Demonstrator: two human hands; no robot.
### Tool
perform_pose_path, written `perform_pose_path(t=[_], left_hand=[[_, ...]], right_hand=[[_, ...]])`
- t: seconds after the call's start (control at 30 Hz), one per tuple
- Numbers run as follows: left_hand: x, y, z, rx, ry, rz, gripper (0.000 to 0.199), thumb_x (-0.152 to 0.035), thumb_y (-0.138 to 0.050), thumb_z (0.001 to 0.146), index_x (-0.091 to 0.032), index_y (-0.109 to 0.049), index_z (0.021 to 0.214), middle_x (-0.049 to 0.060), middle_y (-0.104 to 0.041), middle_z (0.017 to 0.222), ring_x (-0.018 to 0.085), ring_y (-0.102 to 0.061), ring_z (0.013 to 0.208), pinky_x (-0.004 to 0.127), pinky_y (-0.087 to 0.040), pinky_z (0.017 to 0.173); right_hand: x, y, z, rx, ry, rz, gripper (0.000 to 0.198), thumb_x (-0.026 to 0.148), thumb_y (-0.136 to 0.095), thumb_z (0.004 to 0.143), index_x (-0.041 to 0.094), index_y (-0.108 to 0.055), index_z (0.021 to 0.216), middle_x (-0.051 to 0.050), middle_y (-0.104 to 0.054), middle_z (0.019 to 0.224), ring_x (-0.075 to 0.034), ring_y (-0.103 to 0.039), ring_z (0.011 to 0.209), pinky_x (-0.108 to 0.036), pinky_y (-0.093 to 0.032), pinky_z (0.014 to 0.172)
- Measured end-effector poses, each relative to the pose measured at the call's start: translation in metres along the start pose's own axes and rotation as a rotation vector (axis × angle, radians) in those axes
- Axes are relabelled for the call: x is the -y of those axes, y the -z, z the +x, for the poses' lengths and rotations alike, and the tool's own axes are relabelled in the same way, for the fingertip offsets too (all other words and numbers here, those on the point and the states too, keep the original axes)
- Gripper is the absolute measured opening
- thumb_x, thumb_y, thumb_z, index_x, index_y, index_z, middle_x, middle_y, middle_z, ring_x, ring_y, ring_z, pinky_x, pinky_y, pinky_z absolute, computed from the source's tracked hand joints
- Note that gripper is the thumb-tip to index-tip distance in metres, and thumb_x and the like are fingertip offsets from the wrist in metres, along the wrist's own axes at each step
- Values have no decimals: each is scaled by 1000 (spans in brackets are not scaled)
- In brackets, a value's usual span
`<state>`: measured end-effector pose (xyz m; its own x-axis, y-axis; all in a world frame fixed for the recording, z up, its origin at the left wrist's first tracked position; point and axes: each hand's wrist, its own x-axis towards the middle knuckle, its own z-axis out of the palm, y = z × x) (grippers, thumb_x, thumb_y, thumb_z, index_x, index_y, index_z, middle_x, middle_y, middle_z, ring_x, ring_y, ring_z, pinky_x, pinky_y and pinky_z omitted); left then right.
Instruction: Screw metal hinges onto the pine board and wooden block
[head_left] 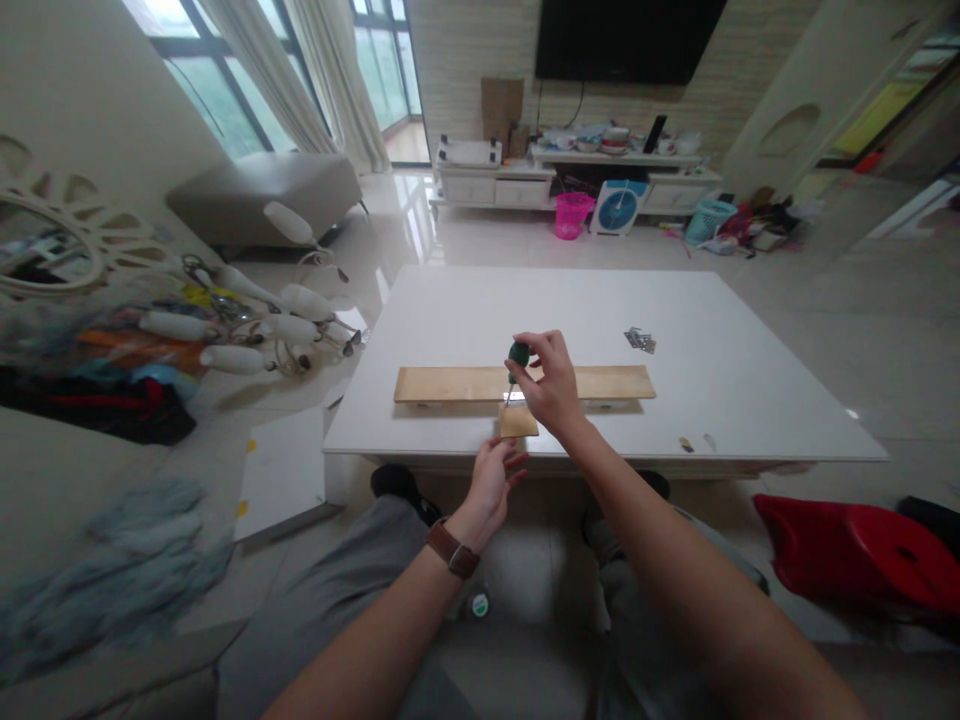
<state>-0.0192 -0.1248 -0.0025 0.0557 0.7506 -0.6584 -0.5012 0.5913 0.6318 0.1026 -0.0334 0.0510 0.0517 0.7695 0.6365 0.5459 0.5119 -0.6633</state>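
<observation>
My right hand grips a screwdriver by its dark green handle, its shaft slanting down. The screwdriver's tip reaches a small metal bracket where a long wooden board meets a small wooden block. My left hand, with a brown watch strap on the wrist, holds the block's near edge with its fingertips, the other fingers loosely apart. The long board lies across the white table, partly covered by my right hand. Whether the tip sits in a screw is too small to tell.
Several metal brackets lie on the table to the right. Small bits rest near its front edge. A red stool stands at the lower right. White lamp parts and a white panel are on the left.
</observation>
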Motion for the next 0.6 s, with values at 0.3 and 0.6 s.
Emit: perform_pose_path(t=[0.3,0.6], left_hand=[[1,1,0,12,-10,1,19,-15,-67,88,-20,-62,106,8,-72,119,16,-73,87,28,-53,71],[2,3,1,24,-16,14,20,-16,-69,88,-20,-62,107,9,-73,121,17,-73,90,27,-54,71]], right_hand=[[1,0,0,18,24,11,42,17,-59,96,31,-66,135,-9,-69,125,-26,-66,113,-39,-62,80],[1,0,0,-8,20,-10,33,21,-65,95,30,-70,126,-6,-63,107,-22,-64,97,-38,-60,75]])
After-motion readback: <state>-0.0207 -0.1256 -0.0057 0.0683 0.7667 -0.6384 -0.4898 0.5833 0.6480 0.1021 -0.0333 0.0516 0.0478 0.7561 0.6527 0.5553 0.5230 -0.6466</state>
